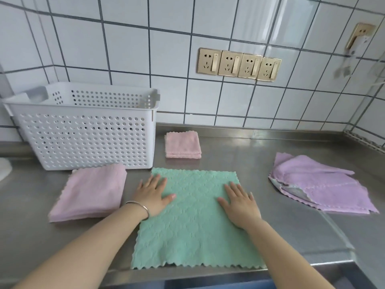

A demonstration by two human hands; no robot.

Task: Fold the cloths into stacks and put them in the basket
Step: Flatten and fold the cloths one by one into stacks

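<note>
A green cloth (193,226) lies spread flat on the steel counter in front of me. My left hand (153,195) rests flat on its left edge, fingers straight. My right hand (239,202) presses flat on its right half. A folded pink stack (91,192) lies to the left of the green cloth. A smaller folded pink cloth (183,144) sits behind it. A loose pile of purple cloths (318,184) lies at the right. The white perforated basket (83,134) stands at the back left; I see nothing in it.
The steel counter (250,155) meets a tiled wall with a row of gold sockets (238,64). The counter's front edge runs just below the green cloth, and a step drops at the right front corner (341,247).
</note>
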